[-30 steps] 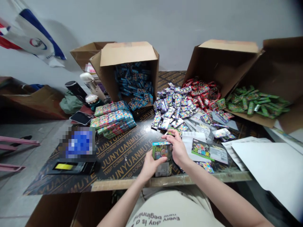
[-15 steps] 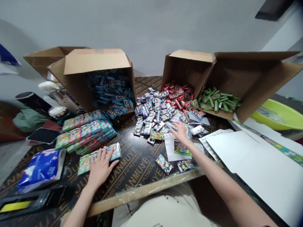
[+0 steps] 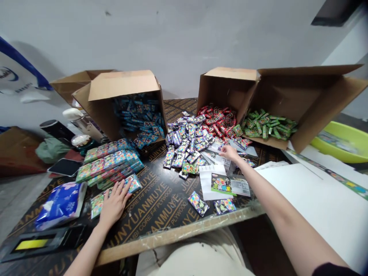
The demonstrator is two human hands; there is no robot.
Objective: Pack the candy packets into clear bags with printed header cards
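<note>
My left hand (image 3: 114,202) lies flat with spread fingers on a strip of small colourful packets (image 3: 134,184), just in front of a stack of similar strips (image 3: 109,165). Over at the right, my right hand (image 3: 230,153) has its fingers drawn together above clear plastic sleeves and printed cards (image 3: 214,156); what is between the fingertips is hidden. Beside it spreads a pile of purple-and-white packets (image 3: 184,134). A printed card (image 3: 221,183) rests on a white sheet (image 3: 205,188) nearer me. Two loose purple packets (image 3: 198,203) lie near the table's front edge.
Cardboard boxes on their sides hold blue packets (image 3: 138,115), red packets (image 3: 220,117) and green packets (image 3: 267,124). At left are a phone (image 3: 64,167), a blue tissue pack (image 3: 61,205) and bottles (image 3: 80,119). White sheets (image 3: 304,199) and a yellow-green basin (image 3: 339,142) are at right.
Both hands were together around a small pack; now they are apart. My left hand has gone left onto a strip of packets, my right hand right to the sleeves, its fingers now closed together.
</note>
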